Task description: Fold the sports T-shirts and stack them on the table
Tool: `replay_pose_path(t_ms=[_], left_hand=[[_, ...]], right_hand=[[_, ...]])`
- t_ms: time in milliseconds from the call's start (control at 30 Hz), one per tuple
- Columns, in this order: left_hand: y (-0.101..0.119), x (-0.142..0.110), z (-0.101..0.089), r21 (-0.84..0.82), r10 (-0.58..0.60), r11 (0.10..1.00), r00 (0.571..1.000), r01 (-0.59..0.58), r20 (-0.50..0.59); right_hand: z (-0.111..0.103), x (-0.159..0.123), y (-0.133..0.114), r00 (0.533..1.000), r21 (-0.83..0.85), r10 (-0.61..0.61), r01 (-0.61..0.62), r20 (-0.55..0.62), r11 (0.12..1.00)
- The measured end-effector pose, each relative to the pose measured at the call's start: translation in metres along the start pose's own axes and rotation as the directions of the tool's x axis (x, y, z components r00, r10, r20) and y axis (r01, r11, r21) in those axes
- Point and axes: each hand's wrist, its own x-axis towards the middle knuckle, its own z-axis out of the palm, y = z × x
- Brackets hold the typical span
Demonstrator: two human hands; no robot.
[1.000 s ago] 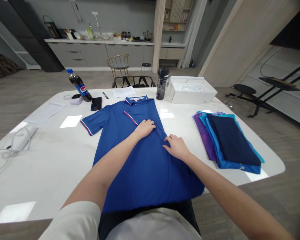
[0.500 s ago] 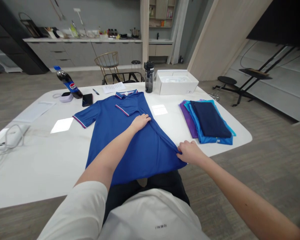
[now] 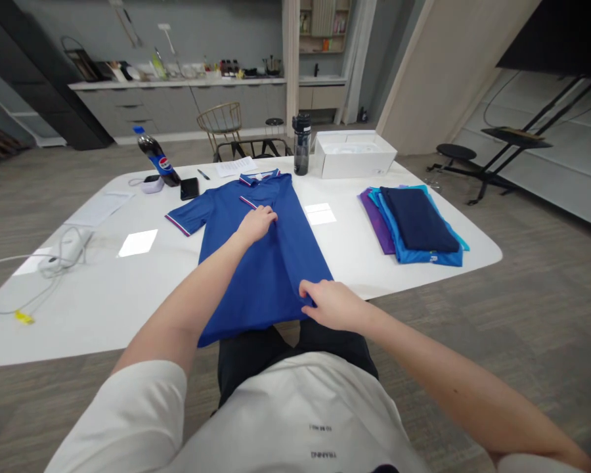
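A blue polo shirt [image 3: 256, 263] lies on the white table with its collar away from me and its hem over the near edge. Its right side is folded inward in a long strip, and that sleeve, trimmed in red and white, lies across the chest. My left hand [image 3: 257, 225] is closed on the cloth at the fold's inner edge, just below the folded sleeve. Down near the hem, my right hand [image 3: 332, 304] has its thumb and forefinger on the folded side's lower corner. The cloth between those fingers is partly hidden.
Folded garments [image 3: 418, 223] are stacked on the right of the table [image 3: 128, 295]. Toward the back stand a white box [image 3: 352, 161], a dark water bottle [image 3: 302, 148] and a cola bottle [image 3: 157, 157]. A phone [image 3: 190, 188], papers and a cabled power strip [image 3: 71, 246] lie leftward.
My right hand has moved left with the shirt's lower right corner, bringing that side inward over the body. My left hand has shifted slightly left and up, still on the cloth.
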Motion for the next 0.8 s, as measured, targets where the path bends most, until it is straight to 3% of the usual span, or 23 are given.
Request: replay_pose_path(t_ms=[100, 200, 300, 600, 700, 800], left_hand=[[0.020, -0.043, 0.016, -0.086, 0.075, 0.994, 0.993, -0.067, 0.091], [0.048, -0.078, 0.022, -0.198, 0.191, 0.964, 0.980, -0.175, 0.062], [0.075, -0.107, 0.017, -0.268, 0.299, 0.920, 0.954, -0.285, 0.008], [0.140, -0.178, 0.005, -0.331, 0.484, 0.826, 0.875, -0.456, 0.002], [0.144, -0.185, -0.001, -0.471, 0.490, 0.767, 0.872, -0.435, -0.008], [0.130, -0.175, -0.007, -0.600, 0.365, 0.746, 0.931, -0.290, 0.004]], right_hand=[[0.028, 0.010, 0.001, 0.994, -0.013, -0.029, 0.031, 0.103, 0.999], [0.041, 0.016, 0.016, 0.999, -0.013, -0.020, 0.021, 0.025, 1.000], [0.047, 0.016, 0.030, 0.999, -0.030, -0.037, 0.036, -0.032, 0.999], [0.057, 0.005, 0.053, 0.999, -0.041, -0.015, 0.016, 0.030, 0.999], [0.046, 0.013, 0.058, 0.996, 0.043, -0.046, 0.043, 0.081, 0.998], [0.031, 0.039, 0.065, 0.995, 0.124, -0.072, 0.063, 0.068, 0.990]])
